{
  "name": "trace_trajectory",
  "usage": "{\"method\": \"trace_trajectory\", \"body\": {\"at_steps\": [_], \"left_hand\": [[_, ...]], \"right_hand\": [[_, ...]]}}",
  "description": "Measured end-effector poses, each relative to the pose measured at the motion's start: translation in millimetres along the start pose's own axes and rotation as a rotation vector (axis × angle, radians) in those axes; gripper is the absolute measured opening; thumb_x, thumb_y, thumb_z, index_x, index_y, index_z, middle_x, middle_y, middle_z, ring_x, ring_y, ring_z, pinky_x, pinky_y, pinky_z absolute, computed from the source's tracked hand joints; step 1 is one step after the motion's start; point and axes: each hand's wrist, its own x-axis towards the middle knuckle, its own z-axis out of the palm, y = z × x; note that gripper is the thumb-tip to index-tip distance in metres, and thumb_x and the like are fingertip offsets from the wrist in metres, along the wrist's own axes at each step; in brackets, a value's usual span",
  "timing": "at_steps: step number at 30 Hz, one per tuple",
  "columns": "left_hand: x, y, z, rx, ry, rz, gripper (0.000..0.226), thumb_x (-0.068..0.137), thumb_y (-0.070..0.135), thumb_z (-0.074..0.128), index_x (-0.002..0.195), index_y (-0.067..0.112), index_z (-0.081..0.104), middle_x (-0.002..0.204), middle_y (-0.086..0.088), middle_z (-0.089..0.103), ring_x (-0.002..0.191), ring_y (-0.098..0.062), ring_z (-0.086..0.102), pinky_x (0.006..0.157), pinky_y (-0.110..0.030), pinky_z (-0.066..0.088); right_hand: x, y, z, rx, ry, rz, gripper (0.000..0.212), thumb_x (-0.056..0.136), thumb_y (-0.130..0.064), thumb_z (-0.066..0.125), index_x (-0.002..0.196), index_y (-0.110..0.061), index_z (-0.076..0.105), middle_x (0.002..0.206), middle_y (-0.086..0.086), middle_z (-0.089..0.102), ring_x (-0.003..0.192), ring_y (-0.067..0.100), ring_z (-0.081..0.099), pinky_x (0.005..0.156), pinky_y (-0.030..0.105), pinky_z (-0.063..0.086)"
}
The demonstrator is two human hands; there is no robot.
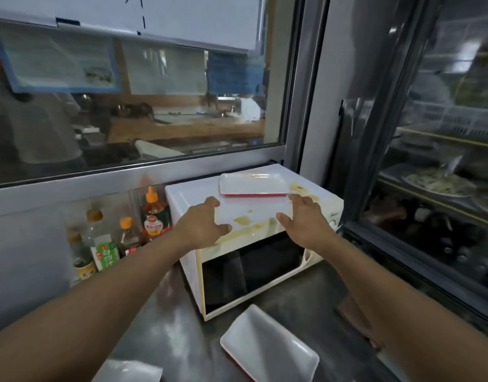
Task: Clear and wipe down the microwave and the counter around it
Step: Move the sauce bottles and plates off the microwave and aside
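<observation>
Near tray: a white tray with red underside (pixel 270 346) lies on the steel tabletop (pixel 306 304) in front of the microwave, tilted toward the viewer.
Pale sheet: something pale and flat (pixel 127 370) sits at the bottom edge; cannot tell what it is.
Microwave: white microwave (pixel 237 260) stands on the tabletop, door closed, yellowish stains across its top and front edge.
Left hand (pixel 201 224): grip released, fingers spread, just over the microwave top, holding nothing.
Right hand (pixel 303 219): grip released, fingers spread, near the far tray, empty.
Far tray: a second white tray (pixel 253 184) rests on the microwave top, beyond both hands.
Bottles: sauce bottles (pixel 154 216) stand left of the microwave.
Writing: green label shows Chinese characters, not fully readable; red label too blurred.
Progress: early by my reading; one tray not yet cleared, no cloth in view, stains unwiped.
</observation>
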Motion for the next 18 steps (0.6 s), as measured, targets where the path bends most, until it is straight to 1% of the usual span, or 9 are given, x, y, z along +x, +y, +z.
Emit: {"method": "trace_trajectory", "body": {"at_steps": [3,5,7,10,12,15,18], "left_hand": [[39,0,1,-0.029,0.030,-0.060,0.062,0.087,0.040,0.062,0.138,0.016,0.034,0.128,-0.011,0.054,0.109,-0.025,0.055,0.086,-0.034,0.047],[65,0,6,-0.056,0.048,-0.123,0.061,0.087,0.039,0.062,0.137,0.017,0.035,0.127,-0.010,0.054,0.106,-0.024,0.056,0.082,-0.032,0.048],[91,0,12,-0.100,0.080,-0.198,0.059,0.087,0.039,0.063,0.136,0.017,0.038,0.131,-0.008,0.051,0.111,-0.025,0.054,0.083,-0.031,0.046],[129,1,23,-0.162,0.158,-0.313,0.054,0.087,0.035,0.063,0.133,0.015,0.042,0.130,-0.008,0.053,0.109,-0.025,0.055,0.086,-0.031,0.044],[150,0,29,-0.136,0.186,-0.371,0.052,0.089,0.032,0.061,0.133,0.014,0.042,0.127,-0.009,0.055,0.108,-0.026,0.055,0.086,-0.029,0.042],[175,-3,38,-0.048,0.192,-0.415,0.049,0.092,0.027,0.056,0.135,0.011,0.041,0.128,-0.011,0.055,0.114,-0.028,0.053,0.092,-0.032,0.044],[193,-5,45,0.025,0.216,-0.443,0.042,0.093,0.023,0.051,0.132,0.010,0.045,0.125,-0.010,0.059,0.114,-0.027,0.054,0.090,-0.030,0.043]], "right_hand": [[43,14,1,0.010,-0.004,-0.002,0.058,0.096,-0.038,0.047,0.144,-0.012,0.028,0.143,0.014,0.036,0.131,0.033,0.032,0.104,0.043,0.033],[75,24,4,0.012,-0.015,-0.004,0.055,0.095,-0.036,0.049,0.140,-0.010,0.032,0.138,0.016,0.042,0.127,0.033,0.036,0.100,0.042,0.036],[108,33,7,0.015,-0.013,0.004,0.051,0.094,-0.035,0.049,0.135,-0.008,0.037,0.131,0.017,0.046,0.122,0.033,0.041,0.096,0.042,0.040],[156,47,15,0.002,0.022,-0.003,0.049,0.094,-0.035,0.050,0.133,-0.006,0.040,0.129,0.017,0.048,0.122,0.033,0.041,0.095,0.041,0.039],[182,54,22,-0.037,0.025,-0.033,0.049,0.094,-0.035,0.050,0.131,-0.006,0.041,0.127,0.017,0.050,0.121,0.033,0.040,0.093,0.041,0.039],[210,61,36,-0.107,-0.008,-0.068,0.046,0.093,-0.038,0.049,0.127,-0.006,0.043,0.122,0.016,0.052,0.117,0.033,0.042,0.090,0.040,0.039],[228,66,48,-0.169,0.014,-0.081,0.044,0.092,-0.038,0.049,0.123,-0.007,0.046,0.119,0.015,0.053,0.113,0.032,0.046,0.089,0.039,0.039]]}}
